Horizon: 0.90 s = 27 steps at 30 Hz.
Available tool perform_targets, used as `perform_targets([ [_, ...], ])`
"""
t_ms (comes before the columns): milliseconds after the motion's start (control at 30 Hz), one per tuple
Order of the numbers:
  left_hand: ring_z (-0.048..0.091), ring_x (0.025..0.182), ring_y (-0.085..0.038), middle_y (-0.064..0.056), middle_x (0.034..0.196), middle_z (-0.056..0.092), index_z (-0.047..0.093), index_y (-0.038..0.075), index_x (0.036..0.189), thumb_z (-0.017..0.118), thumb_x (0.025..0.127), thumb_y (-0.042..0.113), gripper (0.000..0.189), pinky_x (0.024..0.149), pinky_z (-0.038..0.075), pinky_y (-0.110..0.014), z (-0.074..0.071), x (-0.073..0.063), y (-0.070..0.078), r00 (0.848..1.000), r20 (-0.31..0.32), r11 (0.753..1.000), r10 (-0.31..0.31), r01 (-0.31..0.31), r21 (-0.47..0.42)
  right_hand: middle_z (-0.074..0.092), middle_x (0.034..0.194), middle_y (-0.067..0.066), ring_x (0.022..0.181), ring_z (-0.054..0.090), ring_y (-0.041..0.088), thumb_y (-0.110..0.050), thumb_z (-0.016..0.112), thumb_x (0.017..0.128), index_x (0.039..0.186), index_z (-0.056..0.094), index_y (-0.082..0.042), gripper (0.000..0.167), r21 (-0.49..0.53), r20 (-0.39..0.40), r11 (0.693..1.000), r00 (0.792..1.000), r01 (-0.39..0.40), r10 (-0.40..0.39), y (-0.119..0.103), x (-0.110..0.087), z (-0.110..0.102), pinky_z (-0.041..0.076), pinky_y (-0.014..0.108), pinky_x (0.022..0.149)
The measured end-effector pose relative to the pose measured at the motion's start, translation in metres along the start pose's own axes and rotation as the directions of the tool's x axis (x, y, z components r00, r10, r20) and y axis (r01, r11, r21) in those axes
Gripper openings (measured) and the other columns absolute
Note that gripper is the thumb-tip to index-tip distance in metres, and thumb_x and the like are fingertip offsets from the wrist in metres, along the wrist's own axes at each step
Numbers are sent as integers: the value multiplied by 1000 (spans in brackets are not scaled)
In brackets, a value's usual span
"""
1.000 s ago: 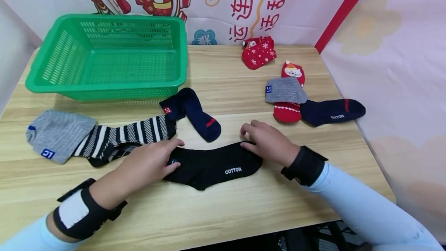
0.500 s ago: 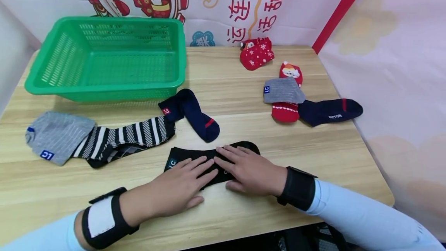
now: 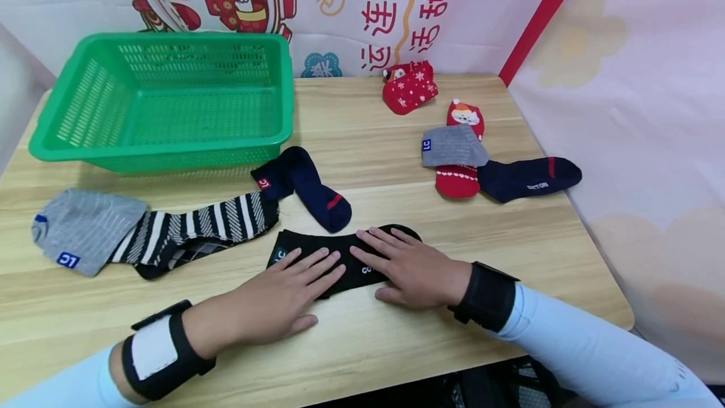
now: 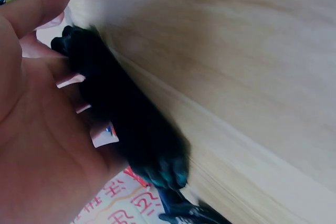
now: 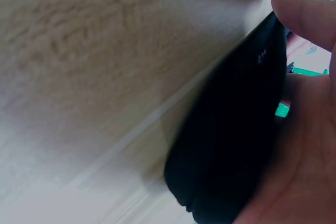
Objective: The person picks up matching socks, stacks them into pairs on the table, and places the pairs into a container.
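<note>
A black sock (image 3: pixel 355 276) lies flat near the front of the table, its cuff label at the left and its toe at the right. My left hand (image 3: pixel 270 305) rests on its cuff half with fingers straight and spread. Over the toe half lies my right hand (image 3: pixel 418 274), palm down, partly hiding the white lettering. Each wrist view shows the dark sock (image 4: pixel 126 103) beneath the fingers. Just behind it is a bent navy sock (image 3: pixel 308 184) with a red stripe. A black-and-white striped sock (image 3: pixel 209 222) lies beyond my left hand.
A green basket (image 3: pixel 153 151) stands at the back left. Left of the striped sock is a grey sock (image 3: pixel 90 225). At the right, a grey sock (image 3: pixel 453 145) overlaps a red one (image 3: pixel 457 184) beside a navy sock (image 3: pixel 532 179). Red snowflake socks (image 3: pixel 410 90) lie farther back.
A second ago my hands were at the sock's two ends with bent fingers. They have since moved inward and flattened onto it. In the last half second they have barely shifted.
</note>
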<state>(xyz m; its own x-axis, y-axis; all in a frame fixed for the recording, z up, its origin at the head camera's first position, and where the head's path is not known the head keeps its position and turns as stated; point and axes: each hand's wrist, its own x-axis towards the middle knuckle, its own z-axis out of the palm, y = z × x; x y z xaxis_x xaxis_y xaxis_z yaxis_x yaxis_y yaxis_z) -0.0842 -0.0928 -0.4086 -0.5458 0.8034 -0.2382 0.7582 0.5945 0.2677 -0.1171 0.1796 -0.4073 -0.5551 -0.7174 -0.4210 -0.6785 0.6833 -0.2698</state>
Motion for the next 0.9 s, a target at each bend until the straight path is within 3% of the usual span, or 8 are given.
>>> perform_targets([
  [300, 27, 152, -28, -10, 164, 29, 30, 9, 157, 61, 98, 36, 72, 120, 27, -55, 0, -12, -8, 999, -45, 999, 5, -7, -46, 5, 170, 1, 158, 4, 21, -46, 55, 100, 161, 17, -25, 75, 25, 17, 1000, 1000, 3, -3, 5, 0, -1, 10, 49, 127],
  [567, 26, 152, -31, -13, 162, 33, 37, 8, 154, 60, 99, 36, 66, 121, 27, -52, 0, -7, -7, 996, -86, 998, -17, 12, -58, 8, 170, 3, 157, 7, 23, -43, 58, 100, 161, 20, -24, 74, 46, -22, 999, 999, 25, -24, 0, 1, -2, 13, 48, 127],
  [900, 30, 151, -32, -12, 161, 35, 38, 10, 154, 61, 98, 35, 66, 119, 30, -55, -1, -9, -8, 998, -56, 1000, -20, 19, -15, 8, 170, 2, 157, 6, 23, -42, 58, 100, 160, 22, -24, 72, 13, -5, 999, 999, 39, -39, 0, 2, 2, 14, 48, 127],
])
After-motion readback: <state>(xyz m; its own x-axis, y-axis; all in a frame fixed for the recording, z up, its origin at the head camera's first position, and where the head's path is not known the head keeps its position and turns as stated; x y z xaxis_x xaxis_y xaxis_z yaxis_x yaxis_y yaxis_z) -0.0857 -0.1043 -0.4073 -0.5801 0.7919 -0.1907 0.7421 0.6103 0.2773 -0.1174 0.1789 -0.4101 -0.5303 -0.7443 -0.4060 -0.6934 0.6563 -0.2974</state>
